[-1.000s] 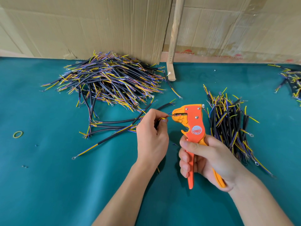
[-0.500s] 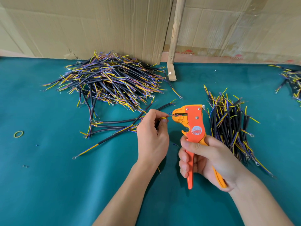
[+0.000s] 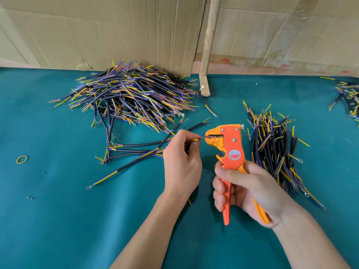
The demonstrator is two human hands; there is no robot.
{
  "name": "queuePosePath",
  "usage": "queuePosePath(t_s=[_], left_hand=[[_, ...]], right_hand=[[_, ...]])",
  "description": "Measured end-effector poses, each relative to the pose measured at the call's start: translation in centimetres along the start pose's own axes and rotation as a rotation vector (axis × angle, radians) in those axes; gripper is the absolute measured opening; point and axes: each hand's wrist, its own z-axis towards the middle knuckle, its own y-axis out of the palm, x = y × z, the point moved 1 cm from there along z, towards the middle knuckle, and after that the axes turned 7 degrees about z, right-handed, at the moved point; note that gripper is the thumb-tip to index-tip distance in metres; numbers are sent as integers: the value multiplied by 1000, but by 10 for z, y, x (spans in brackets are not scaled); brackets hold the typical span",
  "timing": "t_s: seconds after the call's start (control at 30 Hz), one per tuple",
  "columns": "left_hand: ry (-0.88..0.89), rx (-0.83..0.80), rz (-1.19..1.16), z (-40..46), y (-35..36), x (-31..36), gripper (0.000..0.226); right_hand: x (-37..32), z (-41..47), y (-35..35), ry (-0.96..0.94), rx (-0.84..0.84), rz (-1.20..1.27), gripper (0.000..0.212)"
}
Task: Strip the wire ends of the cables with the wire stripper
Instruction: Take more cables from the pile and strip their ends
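Observation:
My right hand (image 3: 244, 188) grips the two handles of an orange wire stripper (image 3: 232, 152), held upright with its jaws pointing left. My left hand (image 3: 181, 164) pinches a black cable by its thin coloured wires (image 3: 198, 139); one wire end lies in the stripper's jaws (image 3: 211, 137). The cable's black body runs left behind my left hand across the green table (image 3: 58, 220). A big heap of cables (image 3: 130, 96) lies at the back left. A smaller bundle of cables (image 3: 272, 150) lies just right of the stripper.
Several loose cables (image 3: 132, 152) lie between the big heap and my left hand. A yellow-green rubber band (image 3: 22, 159) lies at the far left. Another cable pile (image 3: 347, 98) sits at the right edge. Cardboard sheets (image 3: 108, 30) and a wooden stick (image 3: 208, 45) stand along the back.
Hardly anything differs. My left hand keeps the wire end at the stripper's jaws, and my right hand keeps its grip on the handles.

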Motion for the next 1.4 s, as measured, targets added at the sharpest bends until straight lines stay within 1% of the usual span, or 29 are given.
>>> queuePosePath(t_s=[0.33,0.5,0.57,0.7,0.77,0.87,0.93,0.97,1.07,1.13,1.2,1.3,1.4], left_hand=[[-12,-4,0,1,1,-2,15],[-5,-15,0,0,0,-1,16],[-9,-19,0,0,0,-1,17],[-10,-35,2,0,0,1,17],[-21,-26,-5,0,-1,0,16],[-29,-26,-23,0,-2,0,15],[-22,-30,-21,0,-2,0,16],[-16,-30,-22,0,-1,1,15],[-8,-68,-28,-1,0,2,14],[14,-121,-26,-3,2,3,14],[46,-177,-2,-5,5,5,12],[89,-223,35,-6,6,6,11],[130,-248,90,-5,5,6,18]], right_hand=[[2,1,-2,6,-8,-3,20],[3,0,-2,-8,5,-3,30],[4,0,1,-20,33,-2,36],[6,3,4,-79,170,-39,52],[6,3,4,-68,139,-40,51],[3,-1,4,-58,14,47,41],[-1,-1,1,-85,-48,135,42],[-3,-1,-1,-110,-50,160,43],[-10,0,-9,-193,53,239,36],[-13,1,-17,-241,140,291,38],[-14,2,-21,-276,188,294,42],[-13,3,-23,-302,204,296,46],[-12,4,-23,-320,185,294,37]])
